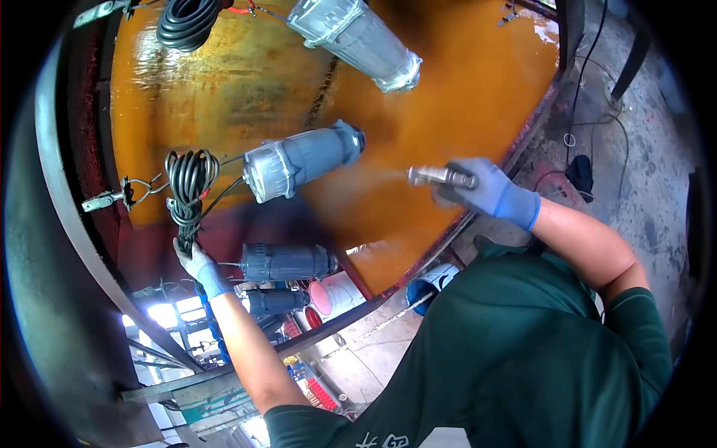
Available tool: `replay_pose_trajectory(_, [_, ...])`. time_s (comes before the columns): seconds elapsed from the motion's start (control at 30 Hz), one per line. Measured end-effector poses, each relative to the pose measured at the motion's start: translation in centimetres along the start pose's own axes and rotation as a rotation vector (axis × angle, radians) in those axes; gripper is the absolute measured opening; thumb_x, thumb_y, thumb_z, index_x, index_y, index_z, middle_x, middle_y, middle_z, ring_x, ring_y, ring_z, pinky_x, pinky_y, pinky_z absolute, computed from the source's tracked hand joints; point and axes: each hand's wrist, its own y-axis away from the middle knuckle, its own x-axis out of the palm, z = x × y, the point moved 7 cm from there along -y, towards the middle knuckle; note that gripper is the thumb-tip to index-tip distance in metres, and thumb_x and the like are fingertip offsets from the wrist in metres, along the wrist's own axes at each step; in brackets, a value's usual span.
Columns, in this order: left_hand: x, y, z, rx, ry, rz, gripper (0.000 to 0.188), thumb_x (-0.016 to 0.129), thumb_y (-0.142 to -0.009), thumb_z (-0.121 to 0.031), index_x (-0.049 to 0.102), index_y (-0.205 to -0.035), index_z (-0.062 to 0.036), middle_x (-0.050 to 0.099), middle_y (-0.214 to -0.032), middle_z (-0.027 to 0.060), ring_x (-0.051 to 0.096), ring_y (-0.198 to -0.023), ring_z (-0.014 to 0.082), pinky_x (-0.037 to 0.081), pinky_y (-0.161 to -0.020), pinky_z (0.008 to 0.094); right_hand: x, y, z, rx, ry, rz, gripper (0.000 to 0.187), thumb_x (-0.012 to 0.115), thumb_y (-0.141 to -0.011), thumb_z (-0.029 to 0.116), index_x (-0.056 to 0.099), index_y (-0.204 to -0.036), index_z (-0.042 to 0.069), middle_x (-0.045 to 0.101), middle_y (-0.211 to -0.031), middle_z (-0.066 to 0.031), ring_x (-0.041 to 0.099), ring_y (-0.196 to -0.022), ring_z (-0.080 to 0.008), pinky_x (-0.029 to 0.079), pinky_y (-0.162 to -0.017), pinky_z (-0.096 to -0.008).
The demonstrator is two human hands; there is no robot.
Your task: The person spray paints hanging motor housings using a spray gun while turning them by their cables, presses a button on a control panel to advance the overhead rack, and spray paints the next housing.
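Note:
In my gloved right hand [497,196] is a metal spray gun [437,176], its nozzle facing left. A faint mist spreads from it toward a grey cylindrical pump [306,158], partly coated in lighter, glossy grey. This pump hangs on its side by a black cable coil [191,179], which is hooked to a chain and clip [104,200]. My gloved left hand [200,267] is closed around the lower end of that coil. The gun stays apart from the pump.
A second, lighter pump [362,45] hangs above with its own cable coil [183,24]. Darker pumps [287,261] hang below. Behind stands an orange-brown, paint-coated panel [463,97]. A metal rail [63,172] curves along the left. Buckets [340,293] stand below; a hose [624,142] lies on the floor.

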Motion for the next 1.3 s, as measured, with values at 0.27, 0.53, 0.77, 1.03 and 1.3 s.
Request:
replay_pose_trajectory(0.27, [3.5,5.0,-19.6,0.251,0.208,-0.126,0.051,0.051,-0.114,-0.029,0.051,-0.155,0.0007,0.05,-0.155,0.0238,0.054,-0.14,0.0334,0.044,-0.118,0.0452,0.1,-0.7,-0.2,0.083,0.246,0.284,0.02,0.072,-0.097,0.026,0.073,-0.1,0.006,0.078,-0.086,-0.0117,0.078,-0.084,-0.0275,0.059,-0.078,-0.0397])
replay_pose_trajectory(0.53, [7.1,5.4,-19.5,-0.048,0.628,0.184,0.049,0.049,-0.113,-0.039,0.066,-0.136,0.0004,0.072,-0.124,0.0171,0.075,-0.107,0.0271,0.062,-0.094,0.0381,-1.3,-1.7,5.4,0.009,-0.077,0.03,0.025,0.077,-0.093,0.026,0.067,-0.095,0.004,0.074,-0.085,-0.0152,0.075,-0.081,-0.03,0.056,-0.074,-0.0436])
replay_pose_trajectory(0.77, [6.4,6.2,-19.6,-0.053,0.578,0.213,0.049,0.048,-0.114,-0.039,0.066,-0.136,0.0016,0.073,-0.126,0.018,0.075,-0.108,0.0266,0.063,-0.094,0.0388,-0.9,-2.4,8.3,-0.047,0.079,0.045,0.024,0.078,-0.093,0.027,0.067,-0.098,0.006,0.071,-0.085,-0.0189,0.073,-0.085,-0.0379,0.056,-0.077,-0.0473])
replay_pose_trajectory(1.03, [6.4,6.5,-18.4,0.075,0.514,0.183,0.065,0.047,-0.112,-0.051,0.064,-0.14,0.0048,0.074,-0.126,0.0204,0.076,-0.111,0.0295,0.062,-0.098,0.0411,0.6,-3.3,8.2,-0.135,0.257,0.081,0.025,0.078,-0.094,0.029,0.067,-0.102,0.009,0.071,-0.089,-0.0189,0.072,-0.085,-0.0398,0.058,-0.077,-0.0482])
replay_pose_trajectory(1.3, [6.4,7.3,-18.8,0.115,0.475,0.13,0.058,0.047,-0.114,-0.046,0.065,-0.142,0.0019,0.073,-0.131,0.0191,0.074,-0.112,0.0252,0.06,-0.102,0.0418,0.6,-2.7,6.4,-0.184,0.263,0.105,0.027,0.078,-0.094,0.03,0.067,-0.102,0.006,0.072,-0.089,-0.0188,0.072,-0.084,-0.041,0.057,-0.075,-0.0474])
